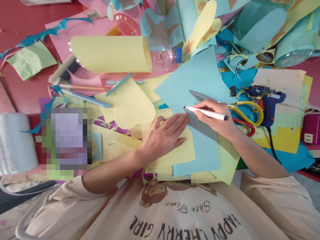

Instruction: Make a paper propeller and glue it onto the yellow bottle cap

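My right hand is closed around a white marker with a black end. The marker's dark tip touches the light blue paper, beside a small dark mark. My left hand lies flat with fingers stretched out, its fingertips on the blue paper just left of the tip. Beneath its palm are pale yellow sheets. Scissors with yellow and red handles lie partly hidden behind my right hand, their blade pointing left. A small black cap rests near the blue paper's right corner.
On the right lies a blue glue gun with a black cord. A plastic bottle wrapped in yellow paper lies at the back. Left are a blurred-out item and a white roll. Coloured scraps and cut-outs crowd the table.
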A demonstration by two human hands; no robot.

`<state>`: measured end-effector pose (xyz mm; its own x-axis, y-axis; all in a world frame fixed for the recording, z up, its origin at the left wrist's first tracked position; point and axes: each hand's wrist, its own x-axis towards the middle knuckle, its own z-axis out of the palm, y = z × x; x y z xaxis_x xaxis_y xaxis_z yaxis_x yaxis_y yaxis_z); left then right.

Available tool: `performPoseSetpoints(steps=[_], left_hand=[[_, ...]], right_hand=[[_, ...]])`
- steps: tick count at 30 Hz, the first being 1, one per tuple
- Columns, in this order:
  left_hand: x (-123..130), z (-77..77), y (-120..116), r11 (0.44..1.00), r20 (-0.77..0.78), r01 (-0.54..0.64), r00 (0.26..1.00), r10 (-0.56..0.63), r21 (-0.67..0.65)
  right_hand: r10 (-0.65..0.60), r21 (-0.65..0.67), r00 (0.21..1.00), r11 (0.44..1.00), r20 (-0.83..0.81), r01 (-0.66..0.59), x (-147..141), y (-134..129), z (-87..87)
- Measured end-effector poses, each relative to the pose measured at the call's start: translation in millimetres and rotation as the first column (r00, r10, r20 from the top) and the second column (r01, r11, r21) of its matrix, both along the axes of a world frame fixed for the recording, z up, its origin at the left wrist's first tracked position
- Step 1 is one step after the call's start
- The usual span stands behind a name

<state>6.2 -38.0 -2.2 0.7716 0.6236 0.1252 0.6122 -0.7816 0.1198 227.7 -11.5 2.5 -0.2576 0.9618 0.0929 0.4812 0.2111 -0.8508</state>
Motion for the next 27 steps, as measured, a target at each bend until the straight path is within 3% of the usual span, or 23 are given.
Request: performPoseSetpoints(steps=[11,27], left_hand=[[0.6,0.3,0.7,0.999,-0.003,-0.004,1.000,0.004,0.036],[0.2,0.9,0.2,0.998,0.007,-0.007,1.000,0.007,-0.065]], right_hand=[[-0.060,-0.002,0.998,0.998,-0.018,0.060,-0.8,0.0,1.8],[-0.138,-0.052,0.990,0.989,-0.037,0.136,5.0,-2.9,-3.1]])
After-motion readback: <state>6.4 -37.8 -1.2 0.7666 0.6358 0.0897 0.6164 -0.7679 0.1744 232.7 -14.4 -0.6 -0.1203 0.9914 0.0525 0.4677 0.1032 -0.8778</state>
